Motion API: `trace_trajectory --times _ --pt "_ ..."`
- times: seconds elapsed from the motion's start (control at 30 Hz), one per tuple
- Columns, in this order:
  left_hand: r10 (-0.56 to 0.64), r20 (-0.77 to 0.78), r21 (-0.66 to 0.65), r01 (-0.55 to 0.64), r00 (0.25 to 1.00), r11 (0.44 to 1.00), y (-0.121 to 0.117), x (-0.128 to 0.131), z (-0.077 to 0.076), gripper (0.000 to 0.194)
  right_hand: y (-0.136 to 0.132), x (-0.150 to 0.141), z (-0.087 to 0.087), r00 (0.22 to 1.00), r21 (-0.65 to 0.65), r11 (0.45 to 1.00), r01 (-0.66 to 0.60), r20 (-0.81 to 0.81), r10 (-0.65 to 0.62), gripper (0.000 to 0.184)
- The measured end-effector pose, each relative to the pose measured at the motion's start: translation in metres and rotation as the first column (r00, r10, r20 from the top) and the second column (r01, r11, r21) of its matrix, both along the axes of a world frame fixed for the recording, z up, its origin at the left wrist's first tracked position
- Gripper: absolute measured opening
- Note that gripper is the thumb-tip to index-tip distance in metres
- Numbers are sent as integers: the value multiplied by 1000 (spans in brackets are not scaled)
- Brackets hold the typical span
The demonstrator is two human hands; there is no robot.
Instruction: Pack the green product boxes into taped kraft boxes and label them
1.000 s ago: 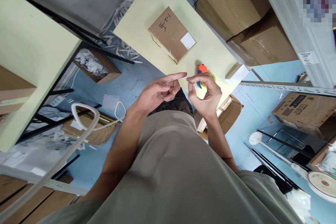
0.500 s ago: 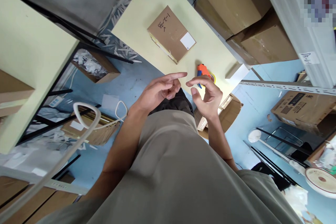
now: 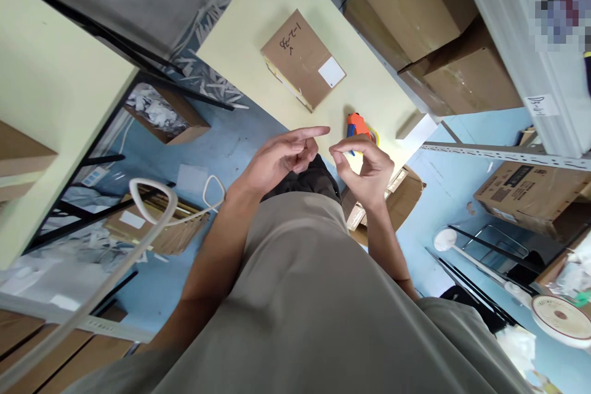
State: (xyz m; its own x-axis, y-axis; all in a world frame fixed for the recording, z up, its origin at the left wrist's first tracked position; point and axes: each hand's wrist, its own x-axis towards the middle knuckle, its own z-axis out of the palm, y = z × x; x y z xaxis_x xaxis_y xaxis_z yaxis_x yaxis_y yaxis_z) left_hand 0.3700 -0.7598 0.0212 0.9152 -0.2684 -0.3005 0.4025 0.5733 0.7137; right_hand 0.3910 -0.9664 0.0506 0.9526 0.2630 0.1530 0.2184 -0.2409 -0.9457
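My left hand (image 3: 289, 157) is held in the air in front of my waist, index finger stretched out and the other fingers loosely curled; nothing shows in it. Close to its right, my right hand (image 3: 364, 169) has thumb and index fingertips together, with nothing visible between them. The hands are apart. Just beyond the right hand, a tape dispenser (image 3: 357, 124) in orange and blue lies on the pale yellow table (image 3: 258, 0), partly hidden by that hand. Farther back on this table lies a cardboard box (image 3: 302, 55) with handwriting and a white label.
Large cartons (image 3: 406, 0) stand along the table's far right side. A small white box (image 3: 415, 126) sits at its right corner. Below it is an open carton (image 3: 401, 200). At left, a white hose (image 3: 152, 228) loops before another table (image 3: 60, 49). A metal shelf (image 3: 508, 152) stands at right.
My right thumb and index finger parted half a second ago and are together again now. My left hand has kept nearly the same pose. The box and tape dispenser have not moved.
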Motion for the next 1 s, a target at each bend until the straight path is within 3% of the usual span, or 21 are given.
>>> trace_trajectory --times 0.47,0.57,0.83,1.0 --pt "10 -85 -18 -12 996 1000 -2 4 5 49 2 -1 -3 980 22 999 -42 -192 45 21" --pt "47 -128 -15 -49 991 999 -1 5 5 49 3 2 -13 966 -8 1000 -13 -257 11 29" --pt "209 -222 12 -212 952 977 6 7 -8 47 2 12 -60 888 -53 996 77 -450 -93 54" --pt "227 -241 -7 -236 944 972 9 8 -12 47 -2 13 -71 876 -97 992 86 -467 -122 58"
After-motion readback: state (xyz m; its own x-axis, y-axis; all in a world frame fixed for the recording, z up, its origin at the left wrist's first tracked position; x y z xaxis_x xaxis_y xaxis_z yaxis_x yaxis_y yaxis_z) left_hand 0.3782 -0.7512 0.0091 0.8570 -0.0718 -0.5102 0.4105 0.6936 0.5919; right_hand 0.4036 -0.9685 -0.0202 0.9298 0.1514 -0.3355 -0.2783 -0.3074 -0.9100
